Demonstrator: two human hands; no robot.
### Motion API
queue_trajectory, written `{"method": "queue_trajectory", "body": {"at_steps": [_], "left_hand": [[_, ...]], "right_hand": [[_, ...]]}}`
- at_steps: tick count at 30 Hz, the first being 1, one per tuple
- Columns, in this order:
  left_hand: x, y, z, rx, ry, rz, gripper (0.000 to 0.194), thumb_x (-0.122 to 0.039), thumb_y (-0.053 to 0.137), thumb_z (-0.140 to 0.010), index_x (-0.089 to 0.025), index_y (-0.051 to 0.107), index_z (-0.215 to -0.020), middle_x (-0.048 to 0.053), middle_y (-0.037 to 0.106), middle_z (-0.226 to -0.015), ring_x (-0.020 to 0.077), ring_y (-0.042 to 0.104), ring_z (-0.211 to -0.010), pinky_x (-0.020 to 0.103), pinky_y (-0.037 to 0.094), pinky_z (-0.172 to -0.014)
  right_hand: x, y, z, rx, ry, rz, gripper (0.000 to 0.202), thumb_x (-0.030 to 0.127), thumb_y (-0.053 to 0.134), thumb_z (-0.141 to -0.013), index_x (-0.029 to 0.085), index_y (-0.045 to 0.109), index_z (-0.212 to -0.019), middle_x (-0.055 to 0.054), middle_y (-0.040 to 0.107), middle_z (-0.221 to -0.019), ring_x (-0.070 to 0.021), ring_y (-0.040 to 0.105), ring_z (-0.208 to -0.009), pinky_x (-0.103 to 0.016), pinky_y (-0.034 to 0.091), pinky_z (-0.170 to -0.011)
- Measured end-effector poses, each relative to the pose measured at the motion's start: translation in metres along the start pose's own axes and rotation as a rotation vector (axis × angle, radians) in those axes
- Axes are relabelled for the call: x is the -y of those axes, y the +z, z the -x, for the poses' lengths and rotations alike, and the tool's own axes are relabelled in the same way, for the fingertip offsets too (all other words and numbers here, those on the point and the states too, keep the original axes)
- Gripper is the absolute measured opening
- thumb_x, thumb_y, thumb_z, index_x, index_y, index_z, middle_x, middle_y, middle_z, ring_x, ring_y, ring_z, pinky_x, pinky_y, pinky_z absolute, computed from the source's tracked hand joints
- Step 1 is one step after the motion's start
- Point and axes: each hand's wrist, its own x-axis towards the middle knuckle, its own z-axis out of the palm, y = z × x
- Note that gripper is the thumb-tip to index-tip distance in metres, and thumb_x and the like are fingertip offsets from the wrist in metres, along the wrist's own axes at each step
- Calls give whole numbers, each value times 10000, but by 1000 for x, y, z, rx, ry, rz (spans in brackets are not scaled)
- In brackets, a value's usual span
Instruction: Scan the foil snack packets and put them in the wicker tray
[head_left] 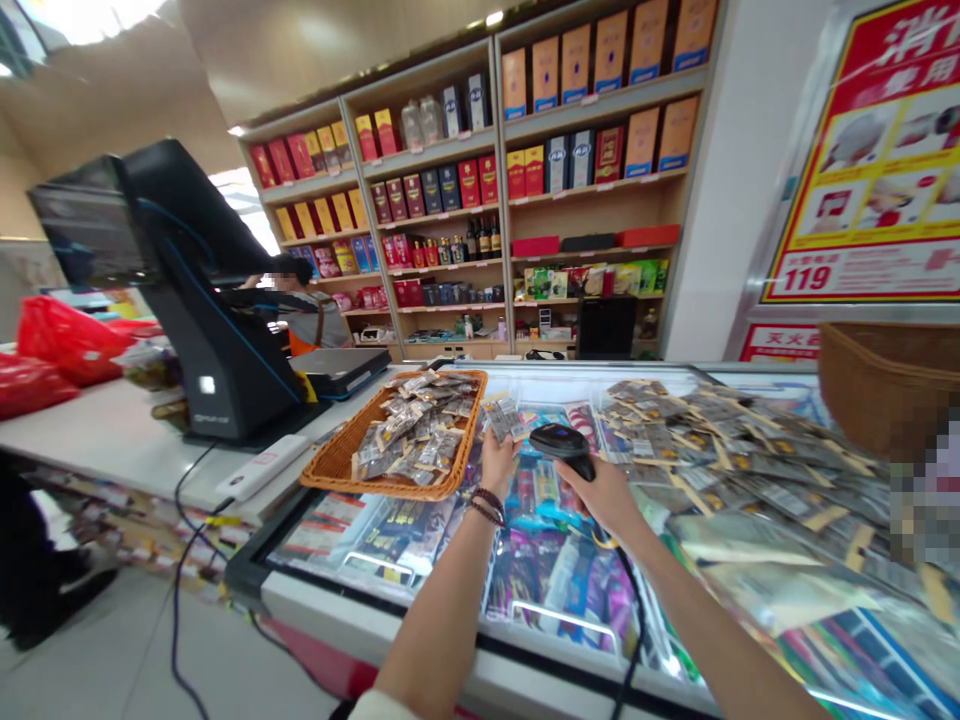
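My left hand (pixel 498 462) holds up a small clear packet (pixel 504 416) with a printed label, just right of the wicker basket. A dark bead bracelet circles that wrist. In my right hand (pixel 600 492) is a black barcode scanner (pixel 561 442), its head pointing left toward the packet and its cord hanging down. The orange-brown wicker basket (pixel 330 465) on the left contains a heap of similar packets (pixel 416 428). More packets (pixel 720 450) lie spread over the glass top on the right.
Beneath the glass freezer top (pixel 420 560) are colourful packages. A black checkout terminal (pixel 202 300), a scale (pixel 345 372) and a white device (pixel 262 468) stand left. A brown basket (pixel 885 385) is at right. Behind, a person (pixel 307 320) is near shelves of boxes (pixel 469 185).
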Motion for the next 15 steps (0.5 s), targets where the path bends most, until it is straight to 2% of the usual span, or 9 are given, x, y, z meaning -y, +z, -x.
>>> {"method": "queue_trajectory", "body": {"at_steps": [8, 12, 15], "left_hand": [[-2, 1, -1, -3, 5, -12, 485, -219, 787, -822, -227, 648, -1286, 131, 741, -1295, 232, 742, -1175, 440, 570, -1097], [1, 8, -5, -79, -28, -61, 390, -214, 788, -826, -218, 694, -1205, 109, 777, -1142, 219, 769, -1059, 419, 607, -1039], [5, 20, -14, -92, -36, -78, 308, -203, 817, -808, -189, 708, -1097, 92, 779, -1033, 220, 783, -977, 412, 630, -993]], "right_hand": [[-3, -3, -5, 25, 0, -15, 449, 664, 679, -836, 265, 585, -652, 15, 555, -409, -182, 558, -357, -290, 443, -425], [-8, -12, -8, -17, 20, -59, 470, 711, 669, -812, 278, 572, -656, 9, 556, -414, -201, 565, -363, -305, 438, -405], [-15, -30, -8, -74, 16, -86, 472, 719, 666, -813, 273, 585, -683, 13, 550, -412, -200, 560, -356, -306, 439, -405]]}}
